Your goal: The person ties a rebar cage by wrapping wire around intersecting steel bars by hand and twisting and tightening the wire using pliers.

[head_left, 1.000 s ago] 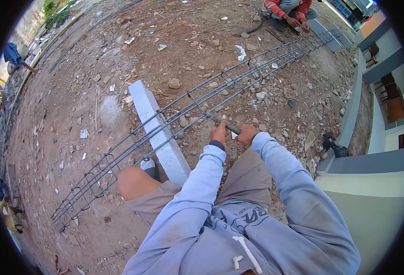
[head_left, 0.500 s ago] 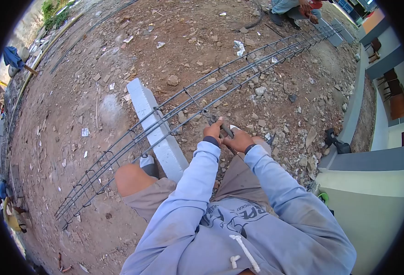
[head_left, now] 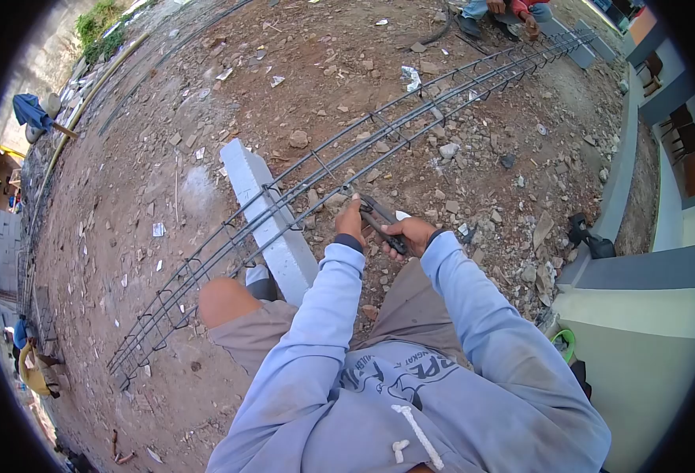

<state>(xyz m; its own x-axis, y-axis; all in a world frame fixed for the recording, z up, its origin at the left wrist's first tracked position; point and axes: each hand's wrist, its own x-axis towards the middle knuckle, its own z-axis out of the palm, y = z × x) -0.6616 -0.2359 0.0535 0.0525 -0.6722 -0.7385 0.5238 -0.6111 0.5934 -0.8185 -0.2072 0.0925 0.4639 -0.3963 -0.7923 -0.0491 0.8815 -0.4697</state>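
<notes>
My right hand (head_left: 409,234) is closed around the handles of dark pincers (head_left: 377,211), whose head end points at the near bar of a rebar cage (head_left: 327,167). Just left of the tool, my left hand (head_left: 350,221) has its fingers pressed together close to that bar. Whatever lies between those fingers is too small or hidden to make out. The long cage of thin steel bars and stirrups runs diagonally across the view and rests on a pale block beam (head_left: 280,244) beside my knee.
At the far end, another person's hand (head_left: 531,30) is near the cage, which lies over more pale blocks (head_left: 572,43). Stones and litter cover the dirt ground (head_left: 229,102). A black bag (head_left: 592,239) lies by the wall on the right. Another person (head_left: 36,366) is at the left edge.
The pincers' handles have opened apart and swung lower, my right hand shifting down with them. My left hand has drawn slightly left. The view has shifted a little.
</notes>
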